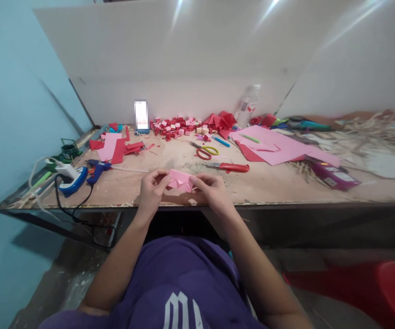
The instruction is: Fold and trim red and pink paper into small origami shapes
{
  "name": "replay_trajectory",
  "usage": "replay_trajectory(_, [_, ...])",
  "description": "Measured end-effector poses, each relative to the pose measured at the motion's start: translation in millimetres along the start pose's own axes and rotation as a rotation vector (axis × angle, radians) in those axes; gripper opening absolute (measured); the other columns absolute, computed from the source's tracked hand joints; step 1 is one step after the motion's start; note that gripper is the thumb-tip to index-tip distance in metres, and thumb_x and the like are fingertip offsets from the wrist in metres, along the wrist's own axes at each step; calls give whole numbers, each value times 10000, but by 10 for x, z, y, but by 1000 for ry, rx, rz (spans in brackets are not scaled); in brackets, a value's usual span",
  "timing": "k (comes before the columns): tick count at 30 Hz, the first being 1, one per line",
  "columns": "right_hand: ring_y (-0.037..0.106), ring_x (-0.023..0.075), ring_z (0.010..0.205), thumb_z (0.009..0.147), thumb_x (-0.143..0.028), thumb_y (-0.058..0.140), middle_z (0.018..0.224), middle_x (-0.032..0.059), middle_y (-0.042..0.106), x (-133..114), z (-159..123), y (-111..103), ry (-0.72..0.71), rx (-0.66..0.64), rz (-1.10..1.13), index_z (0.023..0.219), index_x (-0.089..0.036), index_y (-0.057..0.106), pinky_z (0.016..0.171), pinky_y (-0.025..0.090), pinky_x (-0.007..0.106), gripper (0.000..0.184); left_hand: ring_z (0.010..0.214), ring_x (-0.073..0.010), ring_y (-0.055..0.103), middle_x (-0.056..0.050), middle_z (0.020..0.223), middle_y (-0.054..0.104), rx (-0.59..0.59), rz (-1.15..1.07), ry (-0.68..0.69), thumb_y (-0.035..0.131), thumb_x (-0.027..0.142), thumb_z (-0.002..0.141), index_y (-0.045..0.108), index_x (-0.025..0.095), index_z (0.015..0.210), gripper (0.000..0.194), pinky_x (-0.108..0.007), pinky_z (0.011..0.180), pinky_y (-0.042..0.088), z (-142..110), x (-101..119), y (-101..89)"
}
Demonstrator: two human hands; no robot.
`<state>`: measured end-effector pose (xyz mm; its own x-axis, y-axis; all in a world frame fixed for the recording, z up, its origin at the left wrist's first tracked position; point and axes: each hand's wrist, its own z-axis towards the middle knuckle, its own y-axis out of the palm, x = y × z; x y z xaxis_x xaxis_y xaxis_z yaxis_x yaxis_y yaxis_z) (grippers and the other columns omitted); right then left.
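A small folded pink paper piece (180, 179) is held just above the near edge of the wooden table (269, 183). My left hand (152, 188) pinches its left end with fingers closed. My right hand (210, 187) grips its right end, fingers closed too. Both hands sit close together at the table's front middle.
A blue glue gun (96, 167) and a white plug lie at the left. Scissors (204, 150) and a red-handled knife (230, 167) lie behind the hands. Pink paper sheets (273, 146), small red and pink cubes (175, 127), a phone (141, 116) and a bottle (247, 105) stand farther back.
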<state>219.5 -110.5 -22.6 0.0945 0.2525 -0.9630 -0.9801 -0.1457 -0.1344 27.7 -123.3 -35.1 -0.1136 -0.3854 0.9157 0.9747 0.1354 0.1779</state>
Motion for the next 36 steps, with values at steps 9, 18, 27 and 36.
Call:
replay_trajectory(9, [739, 204, 738, 826, -510, 785, 847, 90, 807, -12, -51, 5, 57, -139, 124, 873, -167, 815, 710, 555, 301, 348, 497, -138, 666, 20, 626, 695, 59, -99, -60, 791, 461, 780, 640, 165, 944, 370, -239, 549, 557, 14, 35, 28])
replay_trajectory(18, [706, 180, 672, 832, -481, 774, 803, 87, 806, -30, -54, 19, 49, -36, 64, 813, -165, 805, 673, 518, 288, 319, 532, -165, 708, 6, 620, 707, 5, -65, -54, 783, 443, 802, 648, 156, 949, 350, -250, 578, 582, -14, 44, 33])
replay_trajectory(27, [666, 170, 626, 807, -390, 762, 690, 60, 764, -10, -48, 4, 32, -16, 72, 704, -171, 763, 659, 493, 283, 242, 834, -153, 735, -50, 1048, 758, -106, -4, 28, 846, 270, 727, 639, 201, 1163, 487, -218, 693, 577, -42, 82, 5])
replay_trajectory(36, [681, 179, 650, 813, -405, 753, 714, 40, 742, -22, -21, 36, -11, 102, 117, 781, -183, 771, 687, 546, 302, 226, 734, -149, 703, -58, 961, 774, -101, 178, 16, 841, 375, 745, 739, 172, 998, 340, -235, 648, 563, -59, 81, 29])
